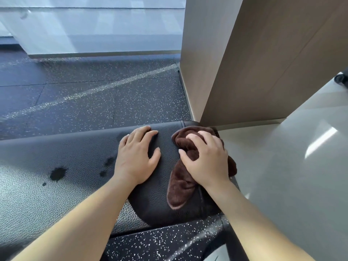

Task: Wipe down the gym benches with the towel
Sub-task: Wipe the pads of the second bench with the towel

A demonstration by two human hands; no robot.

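Both hands rest on the pebbled black bench: my left hand lies flat and open, my right hand curls around the bunched, plush brown towel at the pad's end. Dark wet spots glisten leftward; the bench's left end is cut off.

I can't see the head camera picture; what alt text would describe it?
A person's right hand presses a bunched brown towel onto the end of a black padded gym bench, while the left hand rests flat beside it. Dark wet spots dot the pad farther left.
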